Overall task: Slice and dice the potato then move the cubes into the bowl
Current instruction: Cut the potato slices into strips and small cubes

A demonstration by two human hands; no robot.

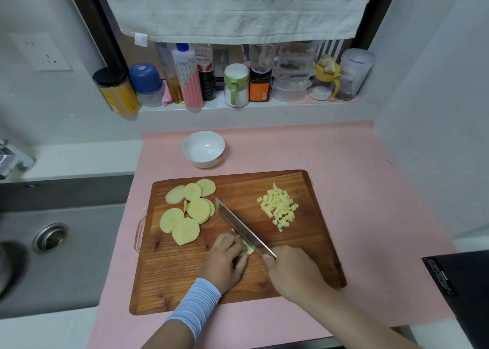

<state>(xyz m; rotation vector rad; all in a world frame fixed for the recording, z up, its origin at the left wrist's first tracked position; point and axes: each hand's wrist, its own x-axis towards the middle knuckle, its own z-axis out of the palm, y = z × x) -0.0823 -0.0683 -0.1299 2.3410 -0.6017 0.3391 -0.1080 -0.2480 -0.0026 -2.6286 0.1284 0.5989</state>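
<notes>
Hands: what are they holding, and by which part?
Right hand grips the knife at its handle end; left hand holds a potato piece down from above.

We see soft, even, slightly dim indoor light with faint shadows. A small glare spot sits in the bowl (203, 161), the knife blade (238, 223) glints, and wide-angle distortion bends the edges.

Lower centre of the frame: the left hand (225, 262), a pale blue sleeve (195, 306) at its wrist, curls its fingers (234, 244) over a potato piece (249, 248). Just beside it, the right hand (291, 272) grips a knife (238, 224).
</notes>
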